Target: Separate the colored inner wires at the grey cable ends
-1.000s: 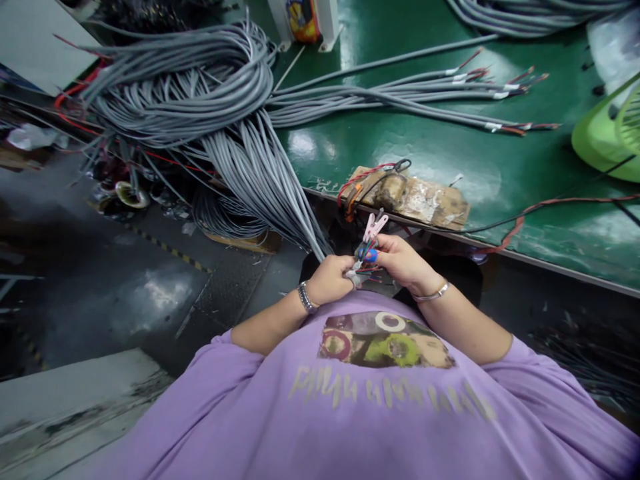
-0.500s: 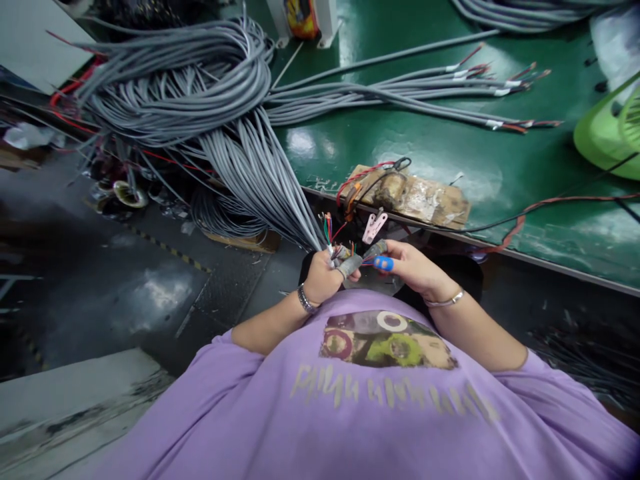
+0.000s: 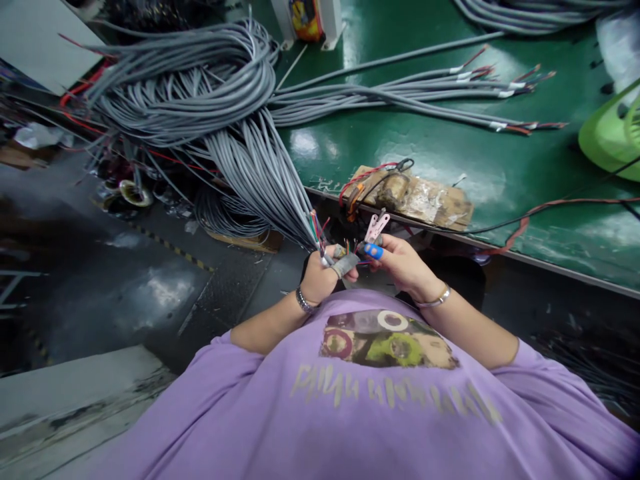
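My left hand is closed around the end of a grey cable whose stripped coloured wires stick up from my fist. Grey tape wraps its thumb. My right hand is closed in a pinch on a small pink-handled cutter, blue tape on its forefinger. Both hands meet just below the edge of the green bench, in front of my purple shirt.
A large bundle of grey cables hangs off the bench's left corner. More cables with stripped ends lie across the bench. A taped brown block with red and black wires sits at the edge. A green fan stands at the right.
The left hand has lifted the cable end, so its coloured wires now stand up clear of the fist. The right hand with the cutter has shifted a little up towards the bench edge.
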Demonstrator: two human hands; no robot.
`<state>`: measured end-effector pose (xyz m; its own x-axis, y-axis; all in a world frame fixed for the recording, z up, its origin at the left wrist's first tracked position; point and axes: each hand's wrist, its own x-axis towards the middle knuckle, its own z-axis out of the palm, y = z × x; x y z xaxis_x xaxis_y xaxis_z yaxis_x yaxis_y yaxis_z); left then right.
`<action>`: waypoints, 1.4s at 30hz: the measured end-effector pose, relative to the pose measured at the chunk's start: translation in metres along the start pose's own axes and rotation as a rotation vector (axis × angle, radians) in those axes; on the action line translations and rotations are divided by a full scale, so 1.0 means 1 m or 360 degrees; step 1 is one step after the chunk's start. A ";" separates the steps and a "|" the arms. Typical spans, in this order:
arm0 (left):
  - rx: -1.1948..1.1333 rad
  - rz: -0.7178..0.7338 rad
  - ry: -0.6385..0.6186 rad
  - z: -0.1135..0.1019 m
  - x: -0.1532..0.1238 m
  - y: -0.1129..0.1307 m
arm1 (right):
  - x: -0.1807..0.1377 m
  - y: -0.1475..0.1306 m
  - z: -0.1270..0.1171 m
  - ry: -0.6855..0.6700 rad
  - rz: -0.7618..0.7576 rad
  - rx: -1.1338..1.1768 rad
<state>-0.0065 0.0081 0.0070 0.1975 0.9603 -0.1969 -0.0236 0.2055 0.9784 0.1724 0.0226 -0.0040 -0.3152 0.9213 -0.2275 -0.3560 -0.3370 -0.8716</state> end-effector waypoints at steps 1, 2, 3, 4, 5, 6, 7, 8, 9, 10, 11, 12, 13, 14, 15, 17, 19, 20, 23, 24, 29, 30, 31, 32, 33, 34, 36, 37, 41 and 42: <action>-0.0039 0.0012 0.0013 0.000 0.001 -0.003 | -0.001 0.000 -0.001 -0.0018 0.0028 0.0030; -0.0065 0.0021 0.0017 0.000 0.001 -0.005 | -0.002 0.000 -0.001 -0.0043 0.0060 0.0046; -0.0073 0.0024 0.0019 0.000 0.002 -0.007 | -0.003 -0.001 -0.001 -0.0069 0.0085 0.0044; -0.0070 0.0022 0.0023 0.000 0.002 -0.008 | -0.003 -0.001 0.001 -0.0087 0.0095 0.0025; -0.0058 0.0017 0.0025 0.001 0.002 -0.008 | -0.003 -0.002 0.002 -0.0088 0.0085 0.0001; -0.0042 0.0006 0.0025 0.001 0.002 -0.008 | -0.003 -0.002 0.004 -0.0077 0.0059 -0.0019; -0.0024 -0.0006 0.0023 0.001 0.002 -0.006 | -0.002 -0.001 0.007 -0.0061 0.0029 -0.0029; -0.0001 -0.0018 0.0021 0.002 0.001 -0.004 | -0.001 0.000 0.008 -0.0041 0.0000 -0.0029; 0.0029 -0.0028 0.0016 0.002 0.001 -0.002 | 0.000 0.001 0.010 -0.0018 -0.0022 -0.0022; 0.0063 -0.0032 0.0010 0.003 0.000 0.000 | 0.001 0.002 0.011 0.0004 -0.0035 -0.0013; 0.0095 -0.0033 0.0005 0.003 -0.001 0.002 | 0.002 0.004 0.012 0.0022 -0.0042 -0.0006; 0.0121 -0.0032 0.0001 0.003 -0.001 0.004 | 0.002 0.005 0.012 0.0041 -0.0046 -0.0001; 0.0136 -0.0029 0.0001 0.003 -0.001 0.005 | 0.002 0.007 0.012 0.0061 -0.0050 0.0003; 0.0138 -0.0029 0.0004 0.003 -0.001 0.006 | 0.002 0.008 0.012 0.0079 -0.0054 0.0008; 0.0127 -0.0028 0.0011 0.003 -0.001 0.006 | 0.002 0.008 0.013 0.0095 -0.0058 0.0017; 0.0085 -0.0015 0.0038 0.004 -0.001 0.004 | 0.000 0.009 0.014 0.0131 -0.0071 0.0050; 0.0052 0.0011 0.0079 0.004 -0.001 0.001 | -0.001 0.009 0.016 0.0165 -0.0086 0.0105; 0.0046 0.0026 0.0101 0.005 0.000 -0.001 | -0.002 0.009 0.017 0.0182 -0.0097 0.0131; 0.0042 0.0057 0.0143 0.005 0.000 -0.006 | -0.001 0.012 0.018 0.0230 -0.0121 0.0159; 0.0032 0.0064 0.0148 0.005 0.000 -0.007 | -0.001 0.013 0.018 0.0239 -0.0122 0.0159; -0.0113 0.0089 0.0224 0.006 0.000 -0.011 | -0.001 0.016 0.014 0.0215 -0.0072 0.0181; -0.0142 0.0091 0.0251 0.006 0.000 -0.010 | -0.002 0.016 0.013 0.0211 -0.0050 0.0184; -0.0169 0.0091 0.0273 0.006 0.000 -0.010 | -0.002 0.015 0.012 0.0220 -0.0025 0.0199; -0.0196 0.0091 0.0291 0.007 0.000 -0.009 | -0.002 0.014 0.010 0.0243 0.0002 0.0238; -0.0219 0.0087 0.0299 0.007 0.000 -0.007 | -0.002 0.013 0.007 0.0280 0.0028 0.0303; -0.0238 0.0080 0.0299 0.006 0.000 -0.005 | -0.002 0.011 0.005 0.0326 0.0052 0.0388; -0.0255 0.0050 0.0252 0.006 0.000 -0.002 | 0.001 0.006 -0.001 0.0409 0.0103 0.0553; -0.0251 0.0030 0.0207 0.005 0.000 0.000 | 0.004 0.003 -0.003 0.0421 0.0141 0.0597; -0.0185 -0.0019 -0.0006 0.004 0.003 0.005 | 0.015 -0.005 -0.007 0.0256 0.0241 0.0528; -0.0167 -0.0022 -0.0037 0.004 0.004 0.005 | 0.018 -0.007 -0.007 0.0208 0.0215 0.0492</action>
<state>-0.0015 0.0122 0.0116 0.2214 0.9529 -0.2074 -0.1230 0.2382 0.9634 0.1748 0.0427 -0.0053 -0.2696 0.8748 -0.4025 -0.5744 -0.4815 -0.6620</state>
